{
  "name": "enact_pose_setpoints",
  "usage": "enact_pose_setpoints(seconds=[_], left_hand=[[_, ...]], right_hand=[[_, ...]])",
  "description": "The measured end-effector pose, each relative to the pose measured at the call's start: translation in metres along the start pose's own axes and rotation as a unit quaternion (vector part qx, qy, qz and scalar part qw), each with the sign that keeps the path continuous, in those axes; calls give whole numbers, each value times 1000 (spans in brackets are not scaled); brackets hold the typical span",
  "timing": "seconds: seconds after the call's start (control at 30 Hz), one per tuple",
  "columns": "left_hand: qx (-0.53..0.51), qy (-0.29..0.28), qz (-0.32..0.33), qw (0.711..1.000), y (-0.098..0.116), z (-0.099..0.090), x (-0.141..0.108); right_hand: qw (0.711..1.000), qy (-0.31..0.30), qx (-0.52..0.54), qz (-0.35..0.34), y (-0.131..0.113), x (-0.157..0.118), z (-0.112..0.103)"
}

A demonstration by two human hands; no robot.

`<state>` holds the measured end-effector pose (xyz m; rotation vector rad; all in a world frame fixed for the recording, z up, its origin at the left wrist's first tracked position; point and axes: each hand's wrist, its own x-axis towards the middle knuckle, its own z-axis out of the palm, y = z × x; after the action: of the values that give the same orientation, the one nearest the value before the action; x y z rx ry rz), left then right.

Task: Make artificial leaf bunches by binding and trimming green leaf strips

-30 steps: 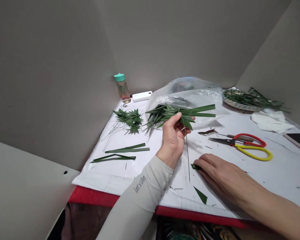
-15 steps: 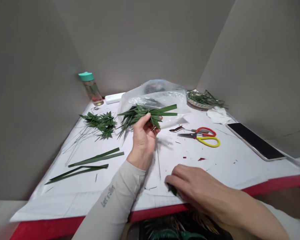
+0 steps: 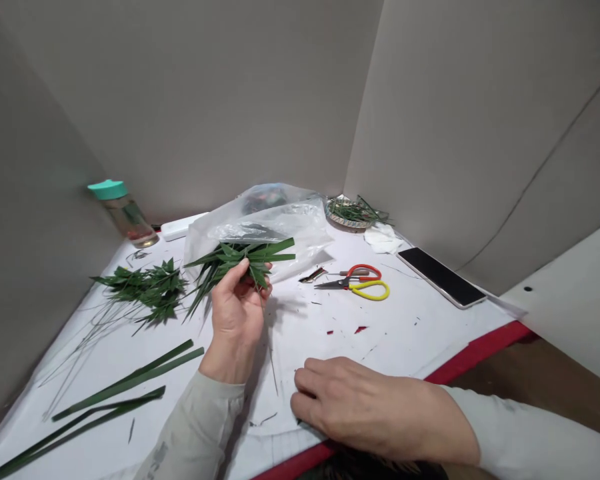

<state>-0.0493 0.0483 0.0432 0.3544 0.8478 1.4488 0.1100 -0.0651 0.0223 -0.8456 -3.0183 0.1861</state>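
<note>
My left hand [image 3: 240, 310] is raised over the middle of the table, its thumb and fingers closed on a folded green leaf piece [image 3: 258, 272] with pointed tips. A thin stem [image 3: 272, 360] hangs down below it. Behind the fingers lies a bundle of long green leaves [image 3: 280, 248] on the plastic bag. My right hand [image 3: 350, 403] rests low at the table's front edge with its fingers curled together. Only a dark sliver shows beneath those fingers, and what they hold is hidden. Scissors [image 3: 347, 284] with a red and a yellow handle lie beyond the right hand.
Pointed leaf pieces on stems [image 3: 150, 288] and leaf strips [image 3: 130, 379] lie at left. A bottle [image 3: 130, 217] leans behind them. At the back are a clear plastic bag [image 3: 300, 213] and a round tray [image 3: 347, 225] of green scraps. A phone [image 3: 443, 277] lies right.
The view has swung right, so the things on the table sit further left and lower. My right hand's dark green thing is now almost wholly covered. My left hand still holds the leaf piece.
</note>
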Motion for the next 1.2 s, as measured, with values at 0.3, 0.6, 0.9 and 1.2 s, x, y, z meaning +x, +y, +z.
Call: enact_pose_setpoints(seconds=[0.3, 0.6, 0.9, 1.2], left_hand=[[16, 21, -5, 1000, -2, -1, 5], [27, 50, -4, 998, -3, -3, 8], [36, 68, -4, 997, -5, -8, 13], [31, 92, -7, 995, -6, -6, 13]], right_hand=[[998, -8, 23, -53, 19, 2, -8], [994, -12, 11, -111, 33, 4, -12], [989, 2, 4, -150, 29, 22, -13], [995, 82, 55, 5, 89, -1, -21]])
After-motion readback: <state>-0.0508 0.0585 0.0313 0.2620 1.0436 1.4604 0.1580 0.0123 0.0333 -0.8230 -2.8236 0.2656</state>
